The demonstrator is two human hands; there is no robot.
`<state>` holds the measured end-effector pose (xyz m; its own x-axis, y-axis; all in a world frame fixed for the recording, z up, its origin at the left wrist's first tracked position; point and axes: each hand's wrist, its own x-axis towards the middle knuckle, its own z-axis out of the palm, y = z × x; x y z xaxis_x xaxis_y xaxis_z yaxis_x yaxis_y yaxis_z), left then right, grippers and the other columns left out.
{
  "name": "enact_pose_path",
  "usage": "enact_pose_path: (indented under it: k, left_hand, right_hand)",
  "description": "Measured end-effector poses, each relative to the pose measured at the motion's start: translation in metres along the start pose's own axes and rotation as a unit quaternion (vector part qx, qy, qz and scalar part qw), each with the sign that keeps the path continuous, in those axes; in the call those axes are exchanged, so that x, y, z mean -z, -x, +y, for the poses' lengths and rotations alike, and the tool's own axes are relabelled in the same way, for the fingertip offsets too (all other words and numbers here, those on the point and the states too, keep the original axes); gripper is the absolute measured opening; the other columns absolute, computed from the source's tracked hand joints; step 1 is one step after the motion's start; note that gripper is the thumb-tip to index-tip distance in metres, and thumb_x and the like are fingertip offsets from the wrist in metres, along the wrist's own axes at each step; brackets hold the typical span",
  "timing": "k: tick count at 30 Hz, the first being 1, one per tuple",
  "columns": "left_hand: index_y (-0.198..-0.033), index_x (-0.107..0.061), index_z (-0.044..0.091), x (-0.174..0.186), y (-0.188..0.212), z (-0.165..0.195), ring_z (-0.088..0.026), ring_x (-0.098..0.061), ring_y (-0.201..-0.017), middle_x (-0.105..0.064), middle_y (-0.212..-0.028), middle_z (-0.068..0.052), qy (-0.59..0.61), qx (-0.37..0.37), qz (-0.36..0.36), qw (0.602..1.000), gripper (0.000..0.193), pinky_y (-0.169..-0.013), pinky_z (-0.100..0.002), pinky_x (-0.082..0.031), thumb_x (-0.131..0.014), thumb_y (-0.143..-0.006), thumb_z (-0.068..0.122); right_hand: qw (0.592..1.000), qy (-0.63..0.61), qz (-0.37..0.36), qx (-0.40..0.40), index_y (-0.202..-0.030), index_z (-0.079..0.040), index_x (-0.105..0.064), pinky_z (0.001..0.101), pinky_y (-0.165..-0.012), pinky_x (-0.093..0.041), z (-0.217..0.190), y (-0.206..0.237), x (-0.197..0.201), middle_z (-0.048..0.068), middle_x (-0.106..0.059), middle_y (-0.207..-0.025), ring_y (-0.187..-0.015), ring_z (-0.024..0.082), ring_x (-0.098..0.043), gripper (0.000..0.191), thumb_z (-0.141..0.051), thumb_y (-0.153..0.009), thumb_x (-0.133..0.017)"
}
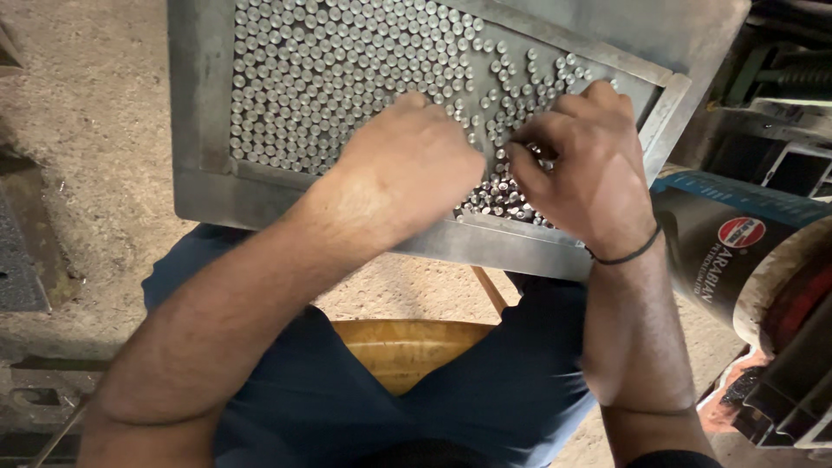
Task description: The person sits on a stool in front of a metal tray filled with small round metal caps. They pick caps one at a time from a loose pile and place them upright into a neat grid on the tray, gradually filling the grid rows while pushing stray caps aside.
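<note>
Here a grey metal tray (204,104) rests tilted across the person's lap, its near edge toward the body, so both hands can work over it from above. The tray is packed with small upright metal pins (329,78), their round silvery ends showing; they stand tight and orderly over the far left part and grow loose and gappy toward the right edge and the near right corner. The left hand (414,165) lies knuckles-up over the pins near the middle of the near edge, fingers curled under; whether they grip a pin I cannot tell. The right hand (582,169) sits just beside it at the near right corner, thumb and forefinger pinched together on what looks like a single pin among the loose ones. A black band (626,256) circles that wrist. The raised rim likely keeps the pins from rolling off. Open room lies along the tray's bare left margin; to the right a dark drum (737,251) stands close, and a yellow stool (407,347) shows between the knees
</note>
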<state>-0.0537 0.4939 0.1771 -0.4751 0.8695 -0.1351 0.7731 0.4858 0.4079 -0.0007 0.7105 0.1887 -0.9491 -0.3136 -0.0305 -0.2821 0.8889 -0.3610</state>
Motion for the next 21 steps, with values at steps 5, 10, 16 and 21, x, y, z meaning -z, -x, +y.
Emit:
enact_pose_path:
  k: [5,10,16,21]
  left_hand:
    - [-0.08,-0.078,0.011,-0.003,0.001,-0.004,-0.025,-0.069,-0.093,-0.075,-0.084,-0.007,0.007,-0.001,0.006,1.0,0.015,-0.089,-0.04,-0.048,-0.063,-0.081,0.015]
    - [-0.078,-0.078,0.009,-0.001,0.0,-0.004,-0.032,-0.068,-0.091,-0.074,-0.086,-0.011,0.037,0.023,0.005,0.999,0.016,-0.08,-0.041,-0.05,-0.064,-0.077,0.015]
    - [-0.076,-0.078,0.01,0.003,0.0,-0.007,-0.03,-0.07,-0.09,-0.073,-0.08,-0.012,0.001,0.001,-0.008,1.0,0.015,-0.088,-0.043,-0.05,-0.064,-0.081,0.016]
    - [-0.078,-0.077,0.011,0.002,0.002,-0.007,-0.028,-0.07,-0.087,-0.073,-0.079,-0.01,0.008,-0.016,0.017,1.0,0.013,-0.085,-0.043,-0.05,-0.064,-0.08,0.015]
  right_hand:
    - [0.998,-0.046,-0.009,0.041,-0.097,-0.01,-0.079,0.0419,-0.083,-0.04,-0.004,-0.004,0.0,0.004,-0.063,-0.084,-0.088,0.027,-0.052,0.013,-0.011,-0.085,-0.083]
    - [0.996,-0.019,-0.008,0.083,-0.096,-0.011,-0.08,0.0434,-0.084,-0.039,-0.012,-0.007,-0.004,0.004,-0.06,-0.084,-0.091,0.028,-0.051,0.019,-0.016,-0.079,-0.085]
    - [0.996,0.004,0.009,0.084,-0.094,-0.009,-0.077,0.0419,-0.085,-0.039,-0.008,-0.01,-0.014,0.005,-0.059,-0.085,-0.091,0.025,-0.049,0.011,-0.012,-0.085,-0.082]
    - [0.895,-0.441,0.041,0.053,-0.086,-0.013,-0.07,0.033,-0.069,-0.038,0.031,0.005,0.009,-0.003,-0.062,-0.079,-0.073,0.014,-0.051,0.012,-0.021,-0.094,-0.069]
